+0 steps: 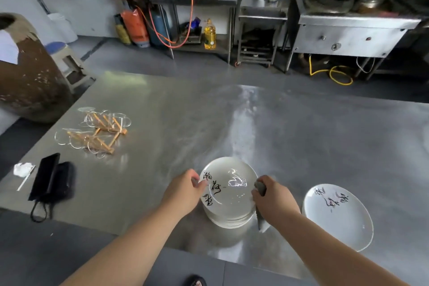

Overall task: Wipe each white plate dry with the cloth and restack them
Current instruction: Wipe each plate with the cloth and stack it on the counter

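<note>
Left hand [185, 189]: pinches the left rim of the top round white plate with black calligraphy [232, 195].
Right hand [274, 196]: grips a grey cloth [261, 222] against that plate's right rim.
Plate stack [228, 222]: beneath the held plate, on the steel surface [301, 134].
Second white plate [336, 218]: right of the stack, apart.

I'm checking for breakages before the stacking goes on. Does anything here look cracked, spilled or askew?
No cracks or spills show. The top plate is tilted on the stack, apparently because the left hand pinches its rim, with the right hand, holding the cloth, at its opposite rim.
</note>
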Demonstrator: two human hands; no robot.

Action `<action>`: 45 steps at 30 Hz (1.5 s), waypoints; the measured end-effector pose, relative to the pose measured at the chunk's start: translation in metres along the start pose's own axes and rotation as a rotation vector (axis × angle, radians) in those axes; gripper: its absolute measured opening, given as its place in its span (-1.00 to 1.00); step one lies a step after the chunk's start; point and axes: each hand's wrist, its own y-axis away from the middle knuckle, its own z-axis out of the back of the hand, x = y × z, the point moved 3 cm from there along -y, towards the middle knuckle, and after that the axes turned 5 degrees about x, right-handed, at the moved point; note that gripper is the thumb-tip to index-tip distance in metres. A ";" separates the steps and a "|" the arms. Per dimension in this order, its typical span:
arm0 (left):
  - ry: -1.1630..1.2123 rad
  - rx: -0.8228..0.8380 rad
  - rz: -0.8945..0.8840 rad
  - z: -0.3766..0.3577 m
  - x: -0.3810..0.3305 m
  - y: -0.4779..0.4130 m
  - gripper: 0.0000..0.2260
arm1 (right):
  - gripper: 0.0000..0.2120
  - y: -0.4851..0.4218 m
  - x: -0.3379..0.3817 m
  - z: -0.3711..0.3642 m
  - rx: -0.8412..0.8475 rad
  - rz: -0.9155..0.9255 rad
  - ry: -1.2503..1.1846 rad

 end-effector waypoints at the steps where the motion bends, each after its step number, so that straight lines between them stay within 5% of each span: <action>1: -0.015 0.031 -0.024 -0.002 0.004 0.001 -0.74 | -0.87 0.000 0.002 -0.003 -0.021 -0.017 -0.007; 17: 0.126 0.136 -0.111 0.005 -0.011 -0.008 -0.78 | -0.89 0.017 -0.004 0.001 -0.158 -0.117 -0.275; 21: 0.531 0.262 -0.138 0.018 -0.042 0.010 -0.86 | -0.78 0.027 0.006 0.028 -0.241 -0.059 -0.301; 27: 1.221 0.411 -0.095 0.044 -0.110 0.041 -0.63 | -0.84 0.046 0.029 0.089 -0.356 0.036 -0.330; 33: 1.364 0.452 -0.202 0.069 -0.168 0.069 -0.66 | -0.80 0.097 0.059 0.175 -0.567 0.167 -0.446; 36: 1.376 0.457 -0.235 0.068 -0.193 0.086 -0.66 | -0.65 0.124 0.080 0.190 -0.536 0.399 -0.266; 39: 1.389 0.463 -0.292 0.063 -0.215 0.101 -0.66 | -0.38 0.139 0.086 0.171 -0.404 0.595 0.193; 45: 1.408 0.465 -0.326 0.059 -0.232 0.119 -0.66 | -0.07 0.137 0.056 0.174 -0.275 0.616 0.649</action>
